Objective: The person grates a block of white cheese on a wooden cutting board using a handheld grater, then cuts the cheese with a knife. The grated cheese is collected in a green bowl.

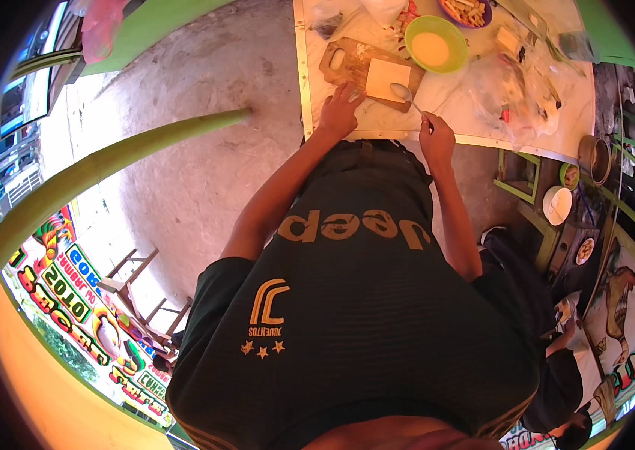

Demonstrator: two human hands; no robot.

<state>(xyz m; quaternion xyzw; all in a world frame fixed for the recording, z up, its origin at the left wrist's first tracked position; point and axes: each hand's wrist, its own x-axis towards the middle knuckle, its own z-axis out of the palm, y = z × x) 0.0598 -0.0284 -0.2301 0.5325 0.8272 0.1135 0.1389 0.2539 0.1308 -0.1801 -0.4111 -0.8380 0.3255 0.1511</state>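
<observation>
A pale square sheet, perhaps a wrapper skin (383,77), lies on a wooden cutting board (348,66) with a handle hole. My right hand (437,135) grips a metal spoon (401,91), whose bowl is over the sheet's right part; whether it touches cannot be told. My left hand (342,112) rests at the board's near left edge, fingers spread beside the sheet, holding nothing visible. Just beyond the board's right end stands a green bowl (454,40) of pale yellowish liquid. Behind it a purple bowl (488,14) holds cut pale pieces.
Plastic bags (497,84) with contents lie on the right of the marble-patterned table (452,115). A yellowish block (508,40) sits behind them. Below right are a metal pot (594,158), a white bowl (557,203) and a seated person (559,365). A green pole (126,143) is at left.
</observation>
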